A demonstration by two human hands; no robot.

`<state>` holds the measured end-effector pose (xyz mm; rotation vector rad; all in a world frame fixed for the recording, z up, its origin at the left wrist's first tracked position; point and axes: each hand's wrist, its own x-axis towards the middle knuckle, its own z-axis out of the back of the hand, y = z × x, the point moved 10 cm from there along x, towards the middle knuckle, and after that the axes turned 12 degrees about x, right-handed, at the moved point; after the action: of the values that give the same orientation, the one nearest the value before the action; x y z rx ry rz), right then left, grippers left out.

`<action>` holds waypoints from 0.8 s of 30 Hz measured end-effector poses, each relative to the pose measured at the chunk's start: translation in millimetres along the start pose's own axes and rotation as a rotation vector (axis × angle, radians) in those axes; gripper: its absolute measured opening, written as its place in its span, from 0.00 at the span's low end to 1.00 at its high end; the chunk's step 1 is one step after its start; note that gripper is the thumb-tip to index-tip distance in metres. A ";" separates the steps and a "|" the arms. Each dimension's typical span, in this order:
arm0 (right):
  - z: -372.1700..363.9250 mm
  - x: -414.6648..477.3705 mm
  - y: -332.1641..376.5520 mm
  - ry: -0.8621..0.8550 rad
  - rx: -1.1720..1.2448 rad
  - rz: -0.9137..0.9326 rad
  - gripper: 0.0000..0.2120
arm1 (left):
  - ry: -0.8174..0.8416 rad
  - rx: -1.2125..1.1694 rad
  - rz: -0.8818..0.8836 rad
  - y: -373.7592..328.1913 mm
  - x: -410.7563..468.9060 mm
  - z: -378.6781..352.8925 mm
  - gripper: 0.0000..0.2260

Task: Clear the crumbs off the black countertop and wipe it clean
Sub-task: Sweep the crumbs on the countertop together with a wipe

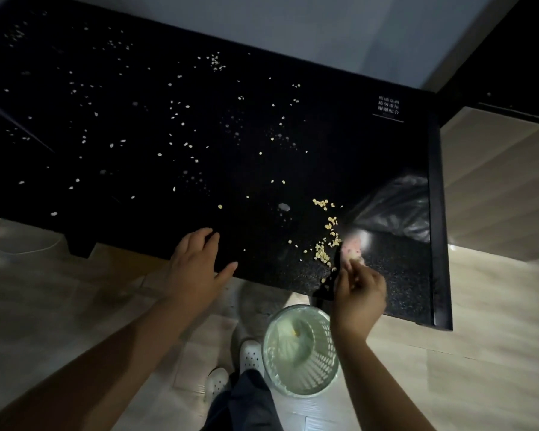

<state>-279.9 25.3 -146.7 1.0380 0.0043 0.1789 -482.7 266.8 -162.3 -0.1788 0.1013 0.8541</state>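
The black countertop (pixel 199 126) is strewn with pale crumbs across most of its surface. A denser pile of yellowish crumbs (pixel 325 241) lies near the front edge on the right. My right hand (pixel 360 293) grips a blurred pinkish-white cloth (pixel 353 247) at the front edge, right beside that pile. My left hand (pixel 196 262) rests flat on the front edge of the counter with fingers spread. A pale green bin (pixel 299 349) stands on the floor directly below my right hand, with a few crumbs inside.
A crumpled dark plastic bag (pixel 395 209) lies on the counter's right end. White printed text (pixel 388 108) marks the far right corner. My feet in white clogs (pixel 249 359) stand on the wooden floor beside the bin. A wall runs behind the counter.
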 end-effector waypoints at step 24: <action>-59.4 33.6 31.2 0.302 0.055 0.096 0.12 | -0.101 0.172 0.002 -1.3 12.4 3.3 0.33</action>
<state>-256.6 96.6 -147.5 1.0585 0.2338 0.4235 -473.6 275.8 -160.9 0.0262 0.0802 0.8509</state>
